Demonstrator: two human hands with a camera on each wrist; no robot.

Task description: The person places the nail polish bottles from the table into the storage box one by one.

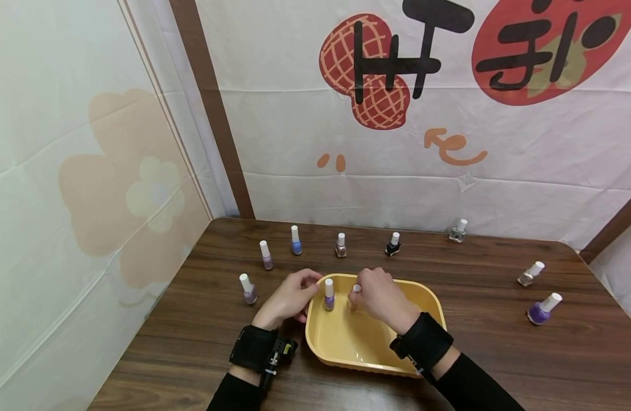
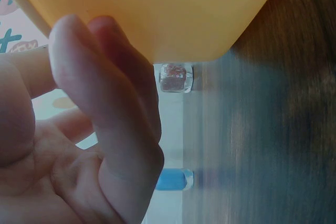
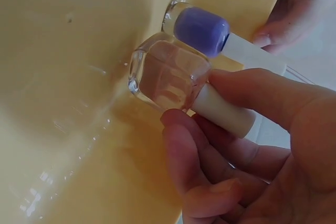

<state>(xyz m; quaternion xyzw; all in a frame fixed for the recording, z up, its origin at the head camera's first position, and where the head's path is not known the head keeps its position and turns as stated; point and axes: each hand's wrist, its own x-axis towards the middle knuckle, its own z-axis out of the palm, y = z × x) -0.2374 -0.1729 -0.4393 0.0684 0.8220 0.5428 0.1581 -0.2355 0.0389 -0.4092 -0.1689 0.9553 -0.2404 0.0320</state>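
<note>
The purple bottle (image 1: 329, 301) near the loose left hand (image 1: 288, 295) seemed easily tipped if bumped by the right hand's (image 1: 381, 294) pinched pink bottle (image 3: 170, 72).

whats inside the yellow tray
A purple polish bottle and a pinkish bottle pinched by the right hand. That hand and its wrist strap cover part of the yellow tray; anything beneath is hidden.

Black sleeves (image 1: 477, 383) end just short of wide black wrist straps (image 1: 253, 349).
</note>
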